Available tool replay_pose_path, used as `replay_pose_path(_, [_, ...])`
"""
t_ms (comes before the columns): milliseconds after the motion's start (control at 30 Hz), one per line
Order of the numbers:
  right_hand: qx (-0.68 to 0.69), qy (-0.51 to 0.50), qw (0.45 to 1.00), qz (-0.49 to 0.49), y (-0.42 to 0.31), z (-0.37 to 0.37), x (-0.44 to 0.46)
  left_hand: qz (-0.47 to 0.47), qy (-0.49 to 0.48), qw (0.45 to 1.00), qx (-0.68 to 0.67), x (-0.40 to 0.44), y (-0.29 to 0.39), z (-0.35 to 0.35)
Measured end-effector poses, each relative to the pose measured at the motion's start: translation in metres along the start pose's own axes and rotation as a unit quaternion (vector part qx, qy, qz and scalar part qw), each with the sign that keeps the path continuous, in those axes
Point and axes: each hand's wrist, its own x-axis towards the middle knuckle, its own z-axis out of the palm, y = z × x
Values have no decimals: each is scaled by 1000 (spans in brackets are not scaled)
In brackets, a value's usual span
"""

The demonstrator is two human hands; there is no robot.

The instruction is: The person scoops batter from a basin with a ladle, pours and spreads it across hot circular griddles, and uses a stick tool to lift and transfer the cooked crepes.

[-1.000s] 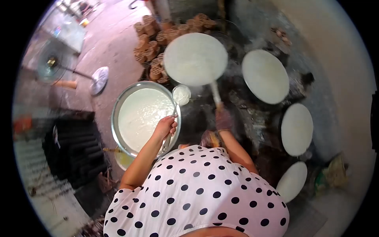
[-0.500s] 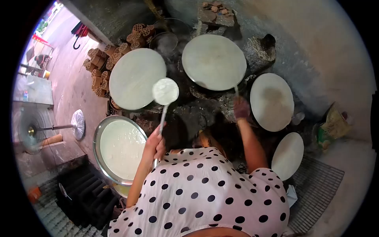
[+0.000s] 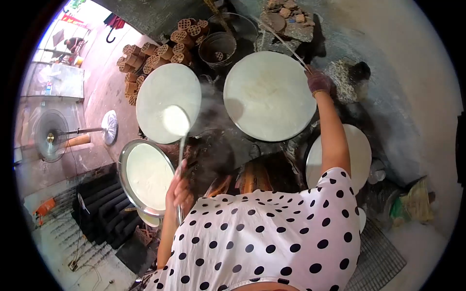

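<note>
My left hand [image 3: 179, 194] is closed round the handle of a ladle [image 3: 175, 120], whose round bowl of white batter is over the left round white disc [image 3: 158, 92]. Gloved in dark purple, my right hand [image 3: 319, 82] grips a long thin stick [image 3: 284, 41] beside the upper right edge of the large middle disc [image 3: 269, 97]. The stick points up and left, past that disc. A wide metal basin [image 3: 125, 182] of white batter stands left of my left hand. My right forearm partly covers another white disc [image 3: 357, 157].
Perforated brown cylinders [image 3: 155, 60] are stacked behind the left disc, beside a dark bucket [image 3: 217, 48]. A fan [image 3: 51, 136] stands at the left, above black cylinders [image 3: 109, 208]. Broken bricks [image 3: 289, 19] lie at the back. A wire rack [image 3: 376, 257] is at the lower right.
The view has shifted. My left hand has carried the ladle from the basin to over the left disc. My right hand has moved up and right, with the stick now pointing beyond the middle disc.
</note>
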Motion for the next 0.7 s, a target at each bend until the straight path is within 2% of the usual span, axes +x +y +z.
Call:
replay_pose_path(33, [-19,-22,1000,10,-24,-19,7,92,18,974,207,-4,0,3])
replay_pose_path(67, [-17,-28,999,2,-31,-17,21,110,117,927,339,-7,0,13])
replay_pose_path(133, [-67,-49,994,-76,-54,-20,59,110,127,932,321,0,-4,12])
replay_pose_path(167, [-106,-110,988,-26,-70,-24,69,116,135,931,318,6,-3,14])
replay_pose_path(233, [-68,-121,989,-43,-80,-29,71,45,114,976,183,19,-4,19])
replay_pose_path(267, [-33,-128,990,-52,-81,-32,74,47,118,976,178,22,-5,15])
replay_pose_path(333, [-55,-152,985,-63,-85,-49,79,22,92,988,119,28,-12,-1])
replay_pose_path(400, [-106,-197,975,-2,-89,-64,81,14,103,989,109,28,-15,-10])
replay_pose_path(467, [-77,-180,981,8,-77,-53,78,4,114,989,88,27,-15,-15])
replay_pose_path(533, [-41,-117,989,-86,-67,-44,72,6,128,987,96,25,-14,-18])
replay_pose_path(700, [66,-101,992,-21,-69,-100,33,21,105,984,143,31,-10,-36])
